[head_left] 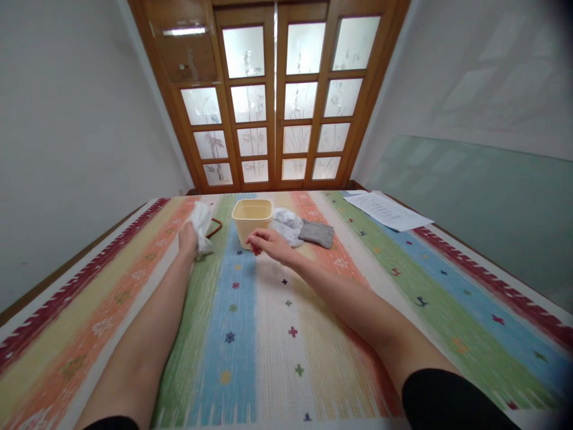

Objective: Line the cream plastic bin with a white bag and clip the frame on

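Note:
At the left of the far half of the table, my left hand (188, 239) is closed on a crumpled white thin thing (202, 224); whether it is cloth or plastic I cannot tell. A brown curved loop (216, 227) shows just right of it, partly hidden. My right hand (271, 243) is in front of a pale yellow plastic bin (246, 224), with its fingers curled together and nothing visible in them. Whether it touches the bin is unclear. Behind that hand lies a bunched white cloth (289, 224), with a folded grey cloth (317, 233) beside it.
A striped, patterned tablecloth (233, 358) covers the table. Printed paper sheets (387, 210) lie at the far right. Walls flank both sides, and a wooden door with frosted panes (298, 101) stands beyond the far edge.

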`<action>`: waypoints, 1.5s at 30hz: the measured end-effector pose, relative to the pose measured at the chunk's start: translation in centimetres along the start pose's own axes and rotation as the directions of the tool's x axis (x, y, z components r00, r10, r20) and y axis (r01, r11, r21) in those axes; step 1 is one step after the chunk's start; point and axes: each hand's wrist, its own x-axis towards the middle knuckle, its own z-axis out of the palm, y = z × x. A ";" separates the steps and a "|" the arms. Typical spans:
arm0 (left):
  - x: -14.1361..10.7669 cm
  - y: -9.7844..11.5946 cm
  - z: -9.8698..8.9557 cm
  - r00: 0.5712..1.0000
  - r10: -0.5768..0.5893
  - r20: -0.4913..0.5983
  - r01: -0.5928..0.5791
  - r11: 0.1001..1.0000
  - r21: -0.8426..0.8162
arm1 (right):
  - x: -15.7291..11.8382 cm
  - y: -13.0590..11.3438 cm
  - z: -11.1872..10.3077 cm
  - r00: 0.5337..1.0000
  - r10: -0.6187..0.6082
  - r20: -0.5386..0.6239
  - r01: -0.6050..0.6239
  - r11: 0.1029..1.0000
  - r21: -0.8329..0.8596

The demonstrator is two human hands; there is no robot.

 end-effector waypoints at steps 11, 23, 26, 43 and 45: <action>-0.2 -3.8 1.0 0.979 -0.101 0.178 -0.079 0.615 0.784 | -1.5 5.7 2.3 0.999 -0.039 -0.003 0.035 0.923 -0.382; -1.4 -4.0 0.9 0.961 0.250 0.120 -0.241 0.538 0.808 | -1.7 6.8 2.1 0.978 -0.153 0.143 0.208 0.803 -0.559; -1.3 -4.0 0.6 0.959 0.282 0.015 -0.199 0.638 0.744 | -1.7 7.0 2.1 0.973 -0.162 0.163 0.226 0.790 -0.569; -1.8 -3.7 2.3 0.847 0.364 0.387 -0.531 0.609 0.589 | -1.8 6.2 2.2 0.973 -0.155 0.173 0.229 0.778 -0.586; -1.8 -3.8 2.1 0.862 0.314 0.398 -0.506 0.572 0.645 | -1.9 6.1 2.3 0.975 -0.151 0.164 0.220 0.780 -0.585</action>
